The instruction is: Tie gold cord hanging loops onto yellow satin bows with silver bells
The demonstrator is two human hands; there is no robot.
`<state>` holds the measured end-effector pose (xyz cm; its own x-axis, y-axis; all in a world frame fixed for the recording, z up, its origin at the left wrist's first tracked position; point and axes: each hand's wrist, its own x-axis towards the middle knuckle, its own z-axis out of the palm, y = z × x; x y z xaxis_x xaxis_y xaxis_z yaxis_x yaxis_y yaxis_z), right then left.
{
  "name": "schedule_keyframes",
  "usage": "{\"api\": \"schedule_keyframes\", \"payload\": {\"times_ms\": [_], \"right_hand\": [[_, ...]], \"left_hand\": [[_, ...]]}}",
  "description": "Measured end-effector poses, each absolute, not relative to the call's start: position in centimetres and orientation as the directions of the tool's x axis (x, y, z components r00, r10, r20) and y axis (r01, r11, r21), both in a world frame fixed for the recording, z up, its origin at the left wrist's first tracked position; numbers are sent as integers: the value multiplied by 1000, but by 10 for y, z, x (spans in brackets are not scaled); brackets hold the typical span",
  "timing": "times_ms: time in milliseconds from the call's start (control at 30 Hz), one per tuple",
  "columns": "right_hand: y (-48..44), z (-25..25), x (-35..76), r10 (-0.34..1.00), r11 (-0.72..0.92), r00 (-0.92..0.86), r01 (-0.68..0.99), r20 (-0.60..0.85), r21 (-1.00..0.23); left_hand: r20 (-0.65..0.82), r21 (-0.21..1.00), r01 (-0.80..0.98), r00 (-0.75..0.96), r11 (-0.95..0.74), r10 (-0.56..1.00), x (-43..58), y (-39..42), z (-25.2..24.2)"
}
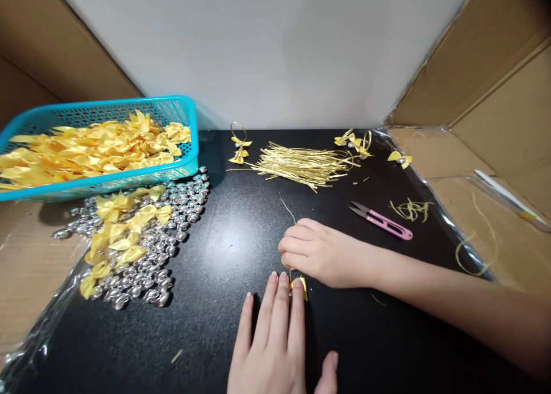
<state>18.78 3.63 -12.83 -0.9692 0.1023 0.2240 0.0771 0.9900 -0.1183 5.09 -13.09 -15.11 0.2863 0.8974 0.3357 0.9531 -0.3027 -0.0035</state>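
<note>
My left hand (275,342) lies flat at the bottom centre, fingers stretched out, its fingertips on a yellow ribbon bow (303,288) that shows beside them. Just above it, my right hand (316,250) is closed, with its fingers curled towards the left. A thin gold cord (289,210) sticks up past its fingers, and a short piece shows below them near the bow. Most of the bow and whatever lies beneath the fingertips are hidden.
A blue basket (194,135) of yellow bows stands at the left, with silver beads (161,276) and loose bows before it. Gold cords (305,164) lie at the back. Pink snips (390,224) and cord scraps (411,209) are at the right. Tied bows (240,153) sit near the wall.
</note>
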Motion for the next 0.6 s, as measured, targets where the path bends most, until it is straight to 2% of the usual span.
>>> {"api": "schedule_keyframes", "payload": {"times_ms": [100, 200, 467, 600], "right_hand": [[36, -127, 188, 96, 993, -974, 78, 206, -92], [36, -126, 188, 95, 994, -976, 82, 196, -72], [37, -128, 187, 110, 994, -972, 101, 209, -52], [43, -127, 188, 143, 983, -968, 164, 207, 87]], "left_hand": [[360, 62, 978, 162, -197, 919, 60, -135, -156], [353, 86, 982, 126, -166, 927, 65, -138, -161], [395, 35, 988, 124, -150, 910, 63, -137, -174], [439, 7, 989, 128, -146, 889, 59, -134, -188]]}}
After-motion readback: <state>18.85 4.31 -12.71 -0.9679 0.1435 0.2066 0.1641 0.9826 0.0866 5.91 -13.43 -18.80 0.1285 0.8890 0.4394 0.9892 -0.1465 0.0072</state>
